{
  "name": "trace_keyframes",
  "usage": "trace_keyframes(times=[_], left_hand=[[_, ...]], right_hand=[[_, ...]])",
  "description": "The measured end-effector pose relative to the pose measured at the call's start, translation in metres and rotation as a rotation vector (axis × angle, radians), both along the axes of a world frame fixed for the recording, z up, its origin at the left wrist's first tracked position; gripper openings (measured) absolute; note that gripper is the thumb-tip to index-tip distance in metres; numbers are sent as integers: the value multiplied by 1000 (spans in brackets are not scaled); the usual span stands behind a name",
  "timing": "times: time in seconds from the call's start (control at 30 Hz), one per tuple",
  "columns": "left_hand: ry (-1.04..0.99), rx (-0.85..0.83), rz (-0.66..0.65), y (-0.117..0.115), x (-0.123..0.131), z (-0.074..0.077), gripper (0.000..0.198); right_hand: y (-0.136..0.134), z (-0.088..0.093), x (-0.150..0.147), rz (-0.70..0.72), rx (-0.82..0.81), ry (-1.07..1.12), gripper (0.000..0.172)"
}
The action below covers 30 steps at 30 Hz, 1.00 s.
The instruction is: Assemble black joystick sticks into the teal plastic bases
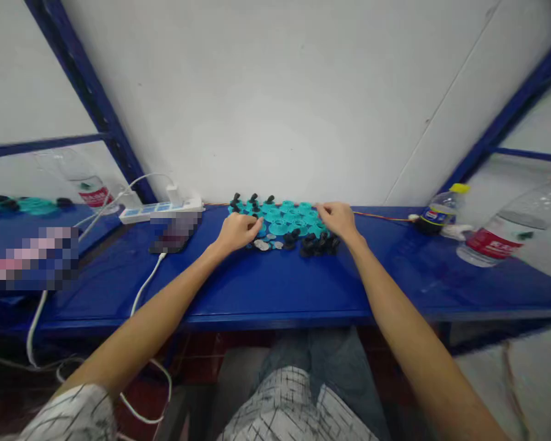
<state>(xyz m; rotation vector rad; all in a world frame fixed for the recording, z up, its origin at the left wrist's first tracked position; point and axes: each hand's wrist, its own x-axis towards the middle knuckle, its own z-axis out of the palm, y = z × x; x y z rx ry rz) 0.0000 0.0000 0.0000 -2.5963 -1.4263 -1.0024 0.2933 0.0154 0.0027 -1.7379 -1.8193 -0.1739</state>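
Turquoise round plastic parts [279, 228], clustered on glossy blue tabletop [275, 288]; bare left hand [239, 231] and bare right hand [340, 218] flanking; small black pieces [321, 245], heaped nearer front.

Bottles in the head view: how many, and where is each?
3. The left-side bottle stands left of the white power strip; the yellow-capped bottle and red-capped bottle are on the right. Others could be hidden.
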Motion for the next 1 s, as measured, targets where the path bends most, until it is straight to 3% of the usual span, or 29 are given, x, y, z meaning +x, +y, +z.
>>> trace_keyframes(times=[0.7,1.0], left_hand=[[6,40,9,-8,3,7,50],[39,39,101,-13,13,11,51]], right_hand=[[-3,1,-4,20,-29,64,50],[-5,4,-7,15,-63,17,47]])
